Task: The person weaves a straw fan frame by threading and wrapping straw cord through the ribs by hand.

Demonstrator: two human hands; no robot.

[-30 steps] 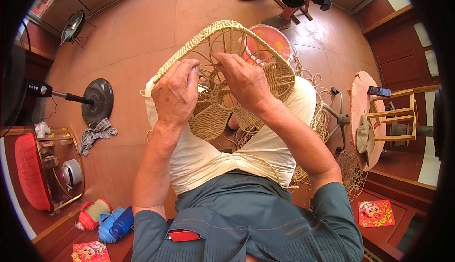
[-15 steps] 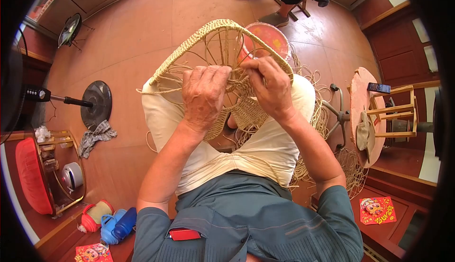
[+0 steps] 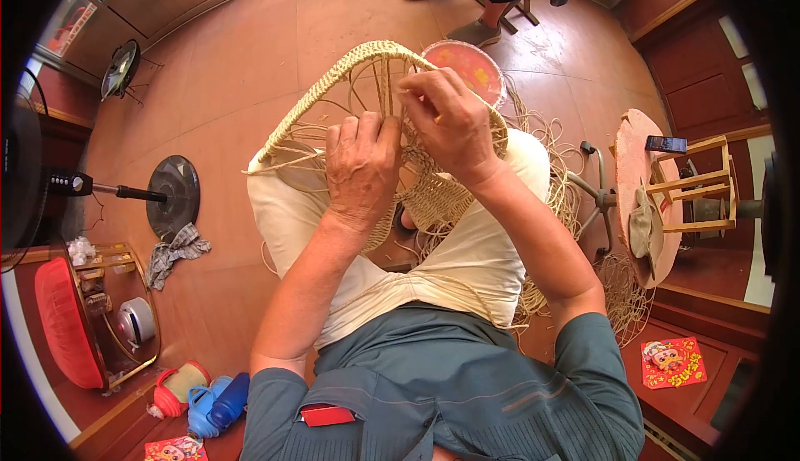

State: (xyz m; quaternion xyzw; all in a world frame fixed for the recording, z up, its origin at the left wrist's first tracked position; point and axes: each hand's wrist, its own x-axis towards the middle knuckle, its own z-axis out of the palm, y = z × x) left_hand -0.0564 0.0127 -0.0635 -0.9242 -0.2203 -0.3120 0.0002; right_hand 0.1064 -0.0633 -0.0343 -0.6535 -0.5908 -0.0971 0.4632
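Across my thighs rests a partly woven straw-coloured basket (image 3: 312, 92), its thick braided rim arching over bare cords and a denser woven section lower down. My left hand (image 3: 364, 163) is closed on the basket's inner cords near the middle, fingertips curled over them. Just right of it, my right hand (image 3: 450, 119) is raised inside the rim with its fingers bent together; whatever they pinch is hidden. Long loose cords (image 3: 560, 173) hang and pile on the floor beside my right leg.
A red patterned basin (image 3: 475, 65) stands beyond the basket. Another person's shoe (image 3: 477, 33) is behind it. At right, a round stool top (image 3: 631, 144) holds a phone (image 3: 666, 144) and a cap. A fan base (image 3: 173, 197), cloth and bottles (image 3: 208, 403) lie left.
My right hand has risen and shifted slightly left, away from the woven cords. The left hand stays on the basket. The whole view has shifted slightly.
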